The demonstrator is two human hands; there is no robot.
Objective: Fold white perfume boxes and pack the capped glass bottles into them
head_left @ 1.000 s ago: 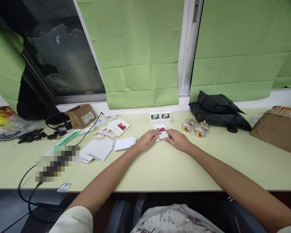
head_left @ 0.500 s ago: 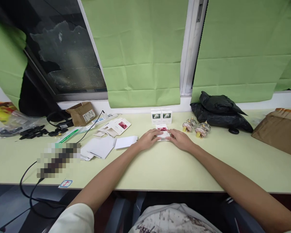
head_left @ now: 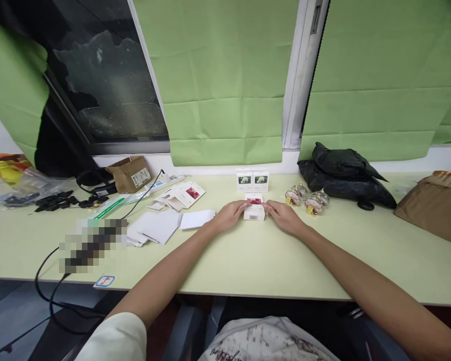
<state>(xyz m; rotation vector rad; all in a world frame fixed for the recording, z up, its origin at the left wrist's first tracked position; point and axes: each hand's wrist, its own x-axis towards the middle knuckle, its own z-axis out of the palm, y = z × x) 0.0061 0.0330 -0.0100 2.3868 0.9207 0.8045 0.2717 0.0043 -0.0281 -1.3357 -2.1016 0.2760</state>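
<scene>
A small white box (head_left: 254, 213) with a red flower picture and a barcode on its near end lies on the table in front of me. My left hand (head_left: 231, 214) presses against its left side, thumb and fingertips close together at the upper edge. From the other side my right hand (head_left: 282, 215) grips the right edge in the same way, so the box sits between both hands. Just behind it stand white boxes (head_left: 252, 181) with white flower pictures. Two clear ornaments with gold tops, a nearer one (head_left: 316, 201) and a farther one (head_left: 296, 193), are to the right of my right hand.
Flattened cartons (head_left: 184, 194) and folded white sheets (head_left: 160, 225) lie left of my hands. Farther left are an open brown box (head_left: 131, 174), black parts (head_left: 58, 200) and cables. Black plastic bags (head_left: 346, 175) and a brown carton (head_left: 434, 205) occupy the right side.
My hands have drawn slightly apart along the box's sides, and its barcode end now shows more fully. The whole view has shifted a little.
</scene>
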